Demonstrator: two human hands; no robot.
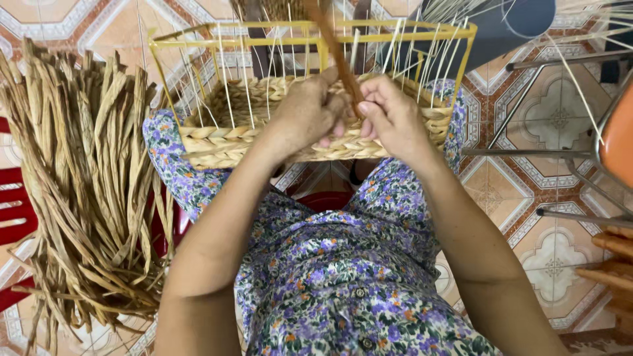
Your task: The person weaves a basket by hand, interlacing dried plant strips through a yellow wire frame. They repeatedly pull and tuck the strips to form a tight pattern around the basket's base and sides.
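A half-woven basket (217, 142) rests on my knees: a yellow wire frame (310, 26) with thin pale upright strands and braided straw rows along its lower part. My left hand (306, 112) and my right hand (389, 115) meet at the basket's near wall. Both pinch a brown dried straw strand (333, 43) that rises from between my fingers past the frame's top rail. The fingertips of both hands press against the woven rows. My lap is covered by a purple flowered dress (343, 264).
A big bundle of dried straw strands (86, 191) lies at my left, partly over a red plastic stool (16, 211). Metal chair legs (567, 158) and an orange seat (620, 135) stand at the right. Patterned floor tiles (560, 264) lie beneath.
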